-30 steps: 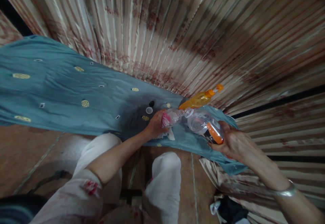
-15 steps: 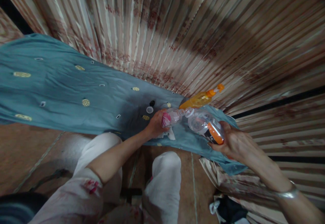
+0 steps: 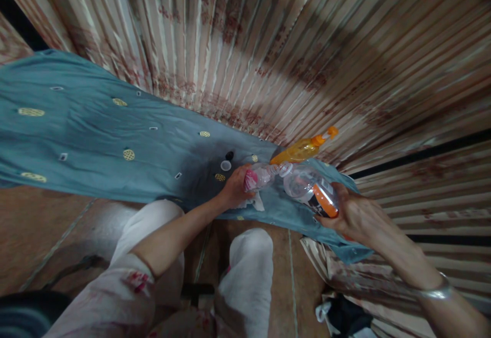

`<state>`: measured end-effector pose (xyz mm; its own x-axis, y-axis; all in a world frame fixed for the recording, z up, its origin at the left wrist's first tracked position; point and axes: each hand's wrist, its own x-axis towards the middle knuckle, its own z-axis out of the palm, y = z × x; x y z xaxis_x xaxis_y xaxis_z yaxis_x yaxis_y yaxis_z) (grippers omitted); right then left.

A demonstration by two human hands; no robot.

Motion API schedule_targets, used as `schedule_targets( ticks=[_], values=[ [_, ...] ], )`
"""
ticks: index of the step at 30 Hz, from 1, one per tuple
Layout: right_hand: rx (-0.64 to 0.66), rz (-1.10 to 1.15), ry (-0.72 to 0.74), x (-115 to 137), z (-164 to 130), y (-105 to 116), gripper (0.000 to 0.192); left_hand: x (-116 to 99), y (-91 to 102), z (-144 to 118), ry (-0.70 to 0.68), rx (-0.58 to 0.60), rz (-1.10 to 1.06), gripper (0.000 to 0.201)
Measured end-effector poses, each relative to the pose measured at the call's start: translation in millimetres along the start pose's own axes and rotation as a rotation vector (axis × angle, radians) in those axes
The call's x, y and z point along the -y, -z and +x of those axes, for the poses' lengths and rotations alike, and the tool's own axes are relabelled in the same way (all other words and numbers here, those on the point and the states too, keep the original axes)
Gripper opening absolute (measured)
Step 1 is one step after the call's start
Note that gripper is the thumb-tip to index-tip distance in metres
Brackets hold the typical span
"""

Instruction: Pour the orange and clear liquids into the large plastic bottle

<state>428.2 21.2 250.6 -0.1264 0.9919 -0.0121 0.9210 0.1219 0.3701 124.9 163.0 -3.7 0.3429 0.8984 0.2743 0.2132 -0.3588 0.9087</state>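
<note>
My left hand (image 3: pixel 235 187) is wrapped round a small clear plastic bottle (image 3: pixel 262 177) with a pink label. In my right hand (image 3: pixel 351 212) is a larger clear plastic bottle (image 3: pixel 301 184) with an orange and black label, tilted so its neck points left. The two bottle necks meet mouth to mouth, or very nearly; I cannot tell whether they touch. Behind them stands a yellow-orange pump bottle (image 3: pixel 297 150). A white cap (image 3: pixel 226 165) and a black cap (image 3: pixel 229 155) lie left of the small bottle. White crumpled tissue (image 3: pixel 258 202) sits under my left hand.
A blue-green cloth (image 3: pixel 95 138) with yellow pineapple prints covers the narrow table. Pleated patterned curtain (image 3: pixel 230 46) hangs right behind it. My knees (image 3: pixel 251 256) are close to the front edge. Dark fabric (image 3: pixel 347 315) lies on the floor at lower right.
The small bottle's neck has come slightly closer to the large bottle's mouth. Both hands keep their hold; otherwise almost nothing has moved.
</note>
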Motion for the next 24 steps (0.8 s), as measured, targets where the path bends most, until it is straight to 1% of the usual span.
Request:
schedule_targets(
  ticks=[4, 9, 13, 18, 24],
  values=[
    [0.027, 0.038, 0.033, -1.6, 0.8, 2.3, 0.039, -1.0, 0.2, 0.4, 0.011, -0.005, -0.008, 0.101],
    [0.068, 0.074, 0.022, -4.6, 3.7, 10.3, 0.037, -2.8, 1.8, 1.7, 0.02, 0.01, -0.022, 0.098],
    [0.106, 0.074, 0.028, -7.5, 5.4, 14.6, 0.04, -3.4, 1.8, 1.7, 0.001, 0.023, -0.033, 0.097],
    [0.08, 0.075, 0.051, -5.9, 4.5, 14.1, 0.039, -4.9, 1.4, 0.9, -0.001, 0.022, -0.01, 0.098],
    [0.096, 0.067, 0.012, -1.1, 5.2, 18.3, 0.038, -4.3, 2.9, 1.7, -0.003, 0.048, -0.017, 0.098]
  ],
)
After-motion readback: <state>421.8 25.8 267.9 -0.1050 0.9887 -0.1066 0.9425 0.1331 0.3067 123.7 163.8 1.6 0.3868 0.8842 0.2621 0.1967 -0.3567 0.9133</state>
